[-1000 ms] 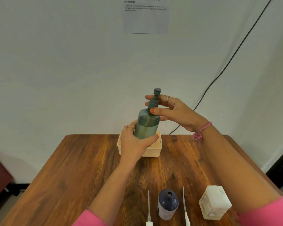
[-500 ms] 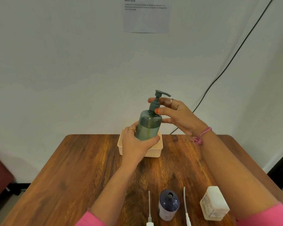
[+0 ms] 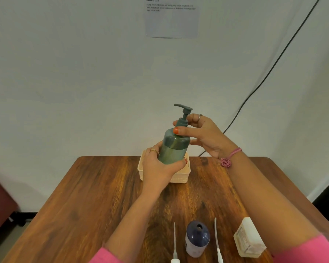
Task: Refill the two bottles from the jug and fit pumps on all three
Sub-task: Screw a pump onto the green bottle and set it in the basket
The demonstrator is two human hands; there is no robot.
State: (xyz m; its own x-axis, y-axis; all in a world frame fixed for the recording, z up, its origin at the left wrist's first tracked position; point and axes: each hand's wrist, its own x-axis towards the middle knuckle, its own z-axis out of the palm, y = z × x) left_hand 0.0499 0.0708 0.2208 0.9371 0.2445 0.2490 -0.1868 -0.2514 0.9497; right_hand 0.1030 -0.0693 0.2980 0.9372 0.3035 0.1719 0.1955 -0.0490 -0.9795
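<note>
My left hand (image 3: 160, 168) grips the body of a green bottle (image 3: 174, 147), held slightly tilted above a cream basket (image 3: 181, 178). My right hand (image 3: 201, 133) pinches the collar of the green pump (image 3: 183, 112) seated on the bottle's neck; its nozzle points left. A dark blue bottle (image 3: 197, 238) with an open neck stands near the table's front edge. Two white pump tubes lie beside it, one to the left (image 3: 174, 242), one to the right (image 3: 217, 238). A white jug-like container (image 3: 248, 239) sits at the front right, partly behind my right arm.
The wooden table (image 3: 95, 198) stands against a white wall. A black cable (image 3: 264, 78) runs down the wall at the right. A paper sheet (image 3: 171, 18) hangs on the wall above.
The pump head has turned on the green bottle; its nozzle pointed right half a second ago and now points left. My right fingers shifted around the collar. My left hand kept its grip.
</note>
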